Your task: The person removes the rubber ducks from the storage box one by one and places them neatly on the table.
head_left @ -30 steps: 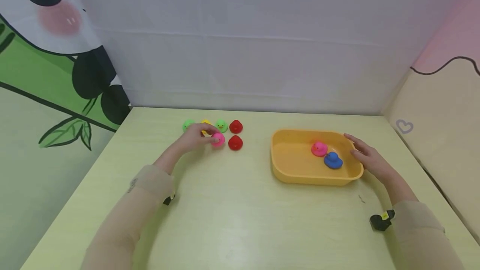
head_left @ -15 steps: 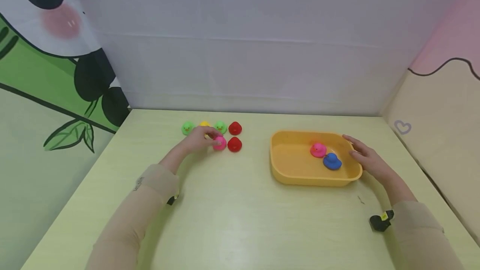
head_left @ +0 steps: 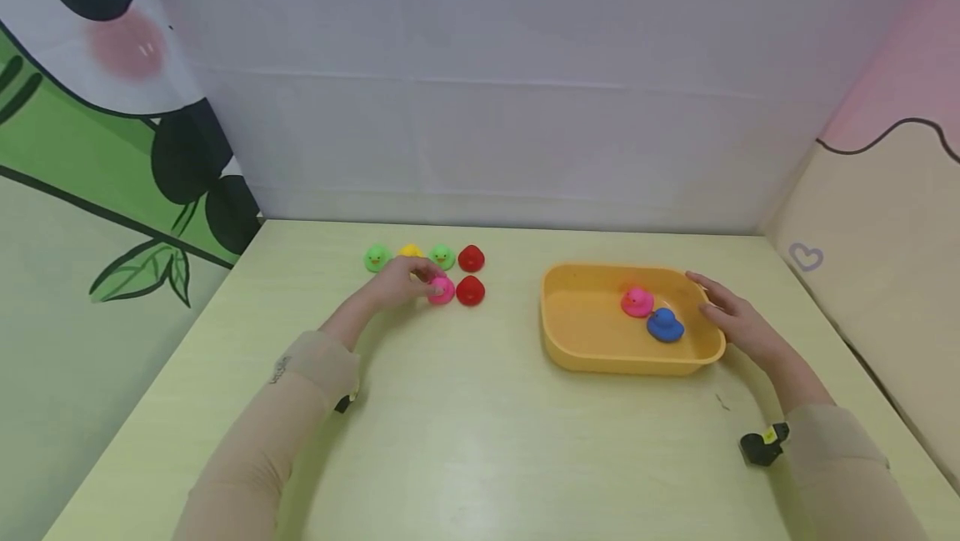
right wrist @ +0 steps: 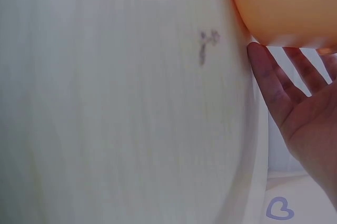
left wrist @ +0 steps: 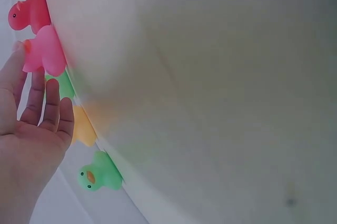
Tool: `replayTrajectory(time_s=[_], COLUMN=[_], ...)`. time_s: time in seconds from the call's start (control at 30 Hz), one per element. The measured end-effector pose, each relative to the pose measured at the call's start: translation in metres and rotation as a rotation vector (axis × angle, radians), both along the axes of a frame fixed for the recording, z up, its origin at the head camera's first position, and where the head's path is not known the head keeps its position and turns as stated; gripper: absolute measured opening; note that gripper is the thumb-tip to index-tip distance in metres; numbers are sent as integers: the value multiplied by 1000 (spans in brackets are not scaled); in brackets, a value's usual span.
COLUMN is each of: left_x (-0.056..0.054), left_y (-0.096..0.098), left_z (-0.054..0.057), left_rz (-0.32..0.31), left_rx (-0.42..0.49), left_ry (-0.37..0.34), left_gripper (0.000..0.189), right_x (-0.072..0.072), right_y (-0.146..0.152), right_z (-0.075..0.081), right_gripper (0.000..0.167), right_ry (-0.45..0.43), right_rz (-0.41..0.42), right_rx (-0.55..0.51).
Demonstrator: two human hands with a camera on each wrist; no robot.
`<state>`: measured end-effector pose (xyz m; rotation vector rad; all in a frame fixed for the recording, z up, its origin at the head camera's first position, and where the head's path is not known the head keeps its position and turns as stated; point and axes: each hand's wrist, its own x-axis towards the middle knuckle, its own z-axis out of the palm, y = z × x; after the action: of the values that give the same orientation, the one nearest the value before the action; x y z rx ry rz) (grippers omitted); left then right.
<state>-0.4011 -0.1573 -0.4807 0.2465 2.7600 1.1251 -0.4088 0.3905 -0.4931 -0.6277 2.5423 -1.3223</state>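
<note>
Since a second ago, the pink duck is edging nearer in the head view, lying just right of the left hand, beside a red duck. Left wrist: thumb and forefinger are pinching it. Right wrist: the right hand's spread fingers are touching the tray.

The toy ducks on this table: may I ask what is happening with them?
A person's left hand pinches a pink duck beside the nearer of two red ducks. Two green ducks and a yellow duck, partly hidden by that hand in the head view, are also on the table. The right hand touches the right end of an orange tray, which holds another pink duck and a blue duck.
</note>
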Motion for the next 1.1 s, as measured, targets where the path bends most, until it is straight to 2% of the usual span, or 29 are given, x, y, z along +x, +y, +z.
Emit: replayTrajectory(time_s=[0.27,0.37,0.57,0.8,1.1], left_x=[0,3,7,16,31], left_y=[0,0,2,10,31], left_z=[1,4,10,25,44], left_rz=[-1,-6,6,14,60], left_rx=[-8,-19,-3,57,77], left_ry=[19,62,159,205,280], left_gripper=[31,37,36,34,32], right_x=[-1,-1,-2,-1,-3], right_y=[-1,-1,0,1,2], right_z=[0,-1,-3,-2,-3], right_gripper=[55,54,55,55,54], right_ry=[7,8,4,-4,22], right_rz=[0,2,4,-1,8], right_rx=[-2,-10,-21,-16,-9])
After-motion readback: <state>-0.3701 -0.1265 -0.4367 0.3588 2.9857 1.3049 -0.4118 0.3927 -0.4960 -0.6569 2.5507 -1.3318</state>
